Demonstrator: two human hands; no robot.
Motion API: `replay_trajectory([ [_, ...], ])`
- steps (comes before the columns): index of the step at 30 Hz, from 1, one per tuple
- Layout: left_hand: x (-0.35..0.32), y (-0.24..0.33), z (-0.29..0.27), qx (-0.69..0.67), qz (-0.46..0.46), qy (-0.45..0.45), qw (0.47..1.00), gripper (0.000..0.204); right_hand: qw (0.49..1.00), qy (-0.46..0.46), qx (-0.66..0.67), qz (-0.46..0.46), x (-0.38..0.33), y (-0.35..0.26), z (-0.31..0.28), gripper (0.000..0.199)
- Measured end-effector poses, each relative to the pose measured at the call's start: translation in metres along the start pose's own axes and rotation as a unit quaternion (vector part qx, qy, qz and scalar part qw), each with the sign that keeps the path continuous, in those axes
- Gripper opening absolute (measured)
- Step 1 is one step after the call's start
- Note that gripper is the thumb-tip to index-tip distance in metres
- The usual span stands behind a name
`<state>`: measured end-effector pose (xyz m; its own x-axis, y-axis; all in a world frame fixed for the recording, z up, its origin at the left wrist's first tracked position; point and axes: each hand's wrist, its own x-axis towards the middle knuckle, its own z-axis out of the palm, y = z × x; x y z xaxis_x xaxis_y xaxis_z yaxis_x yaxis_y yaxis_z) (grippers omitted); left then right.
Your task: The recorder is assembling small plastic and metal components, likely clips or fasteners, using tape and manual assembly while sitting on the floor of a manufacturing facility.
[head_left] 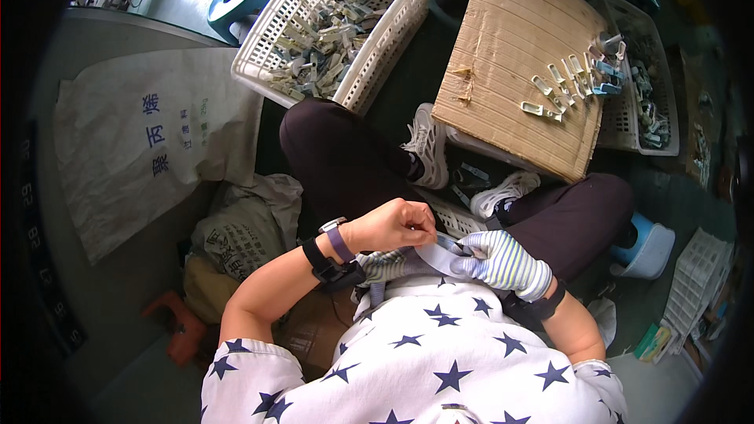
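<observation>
My left hand [393, 224] is bare, with its fingers closed in a pinch in front of my lap. A curved whitish strip [441, 260], which looks like tape, spans from its fingertips to my right hand [506, 261]. That hand wears a white glove with thin stripes, and its fingers close on the strip's other end. Something small and greyish shows by the right fingertips, too small to name. A second striped glove [385, 267] lies on my lap under my left wrist.
A white basket [377, 59] full of plastic clips stands ahead on the left. Several clips [567, 78] lie on a cardboard sheet [503, 55] at front right, with another clip basket [667, 122] beyond. At left is a printed sack [118, 149]; at right, a blue stool [644, 245].
</observation>
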<state>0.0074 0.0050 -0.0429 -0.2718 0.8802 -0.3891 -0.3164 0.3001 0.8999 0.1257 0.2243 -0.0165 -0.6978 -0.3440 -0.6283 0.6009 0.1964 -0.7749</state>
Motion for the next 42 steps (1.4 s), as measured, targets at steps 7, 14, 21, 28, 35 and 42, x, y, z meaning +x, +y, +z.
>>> replay_trajectory([
  [7,0.0,0.015,-0.005,0.166,0.119,-0.013,0.979,0.007,1.0,-0.011,-0.007,-0.008,0.002,-0.003,-0.004,0.032],
  [14,0.007,0.037,-0.003,0.43,0.18,-0.066,0.882,0.006,0.994,-0.044,0.096,0.006,0.006,-0.017,-0.006,0.031],
  [21,0.009,0.027,-0.009,0.409,0.175,-0.054,0.894,0.009,0.995,-0.05,0.09,-0.014,0.004,-0.009,-0.009,0.029],
  [28,0.006,0.012,-0.007,0.051,-0.003,-0.017,0.999,0.025,0.979,-0.075,0.186,0.034,0.001,-0.011,-0.015,0.036],
  [35,0.01,0.008,-0.002,0.109,0.086,0.028,0.99,0.017,0.976,-0.065,0.205,0.034,0.003,-0.005,-0.015,0.035],
  [42,0.009,0.02,0.007,0.486,0.289,0.073,0.821,0.023,0.979,-0.055,0.194,0.038,0.004,-0.005,-0.014,0.035],
])
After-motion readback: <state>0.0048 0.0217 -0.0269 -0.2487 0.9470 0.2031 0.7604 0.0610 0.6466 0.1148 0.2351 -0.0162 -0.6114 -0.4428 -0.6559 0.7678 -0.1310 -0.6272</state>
